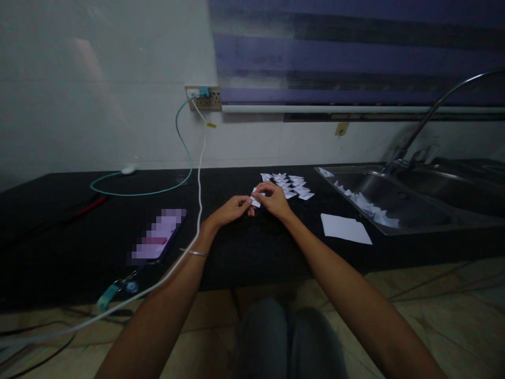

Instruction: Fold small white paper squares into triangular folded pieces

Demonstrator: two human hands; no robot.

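Between my two hands, above the black counter, is a small white piece of folded paper (256,202). My left hand (233,209) pinches its left side between thumb and fingers. From the right, my right hand (273,198) grips its upper edge, the fingers covering part of it. Just behind my right hand, several small folded paper pieces (296,185) lie in rows on the counter. A short stack of flat white paper (345,228) rests to the right of my right forearm.
More folded papers (369,206) line the left rim of the metal sink (418,202), under a curved faucet (430,113). A phone (160,237) lies left, its strap (108,296) near the front edge. A white cable (199,184) crosses over my left forearm from the wall socket (213,99).
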